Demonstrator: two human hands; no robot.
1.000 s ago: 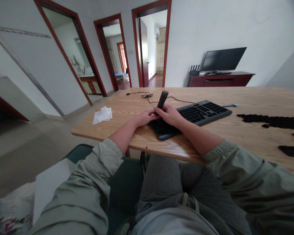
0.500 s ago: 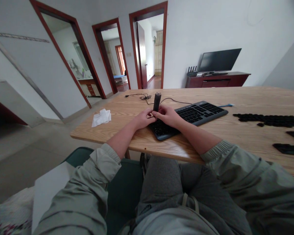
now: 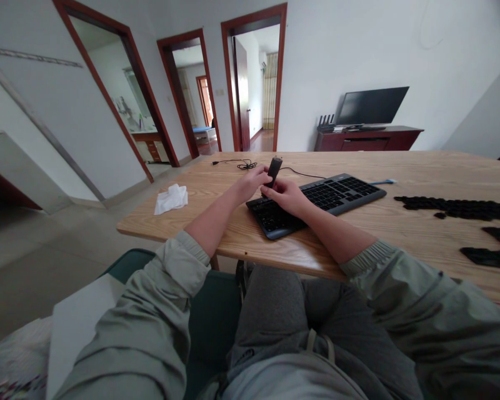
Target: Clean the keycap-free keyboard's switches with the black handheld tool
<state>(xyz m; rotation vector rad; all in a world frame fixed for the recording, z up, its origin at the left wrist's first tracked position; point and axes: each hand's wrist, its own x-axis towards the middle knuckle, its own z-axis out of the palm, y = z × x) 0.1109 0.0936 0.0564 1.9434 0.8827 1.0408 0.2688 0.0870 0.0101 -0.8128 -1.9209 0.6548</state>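
Note:
A small black bar-shaped piece (image 3: pixel 274 169) stands up at a tilt over the left end of the black keyboard (image 3: pixel 341 191). My left hand (image 3: pixel 252 183) is closed, its fingertips pinching the piece from the left side. My right hand (image 3: pixel 287 195) is closed too, with thumb and fingers around the lower part of the piece. The right wrist lies over the near edge of the keyboard. The bottom end of the piece is hidden behind my fingers.
Behind the hands lies the keyboard's coiled black cable (image 3: pixel 248 165). A crumpled white tissue (image 3: pixel 171 199) is at the left. Rows of small black pieces resembling keycaps (image 3: pixel 462 207) lie at the right of the wooden table (image 3: pixel 216 236). A thin blue tool (image 3: pixel 384 181) rests past the keyboard.
The black piece has gone from nearly upright to leaning right. My left hand has risen along it, off the keyboard's left end. The right hand has hardly moved.

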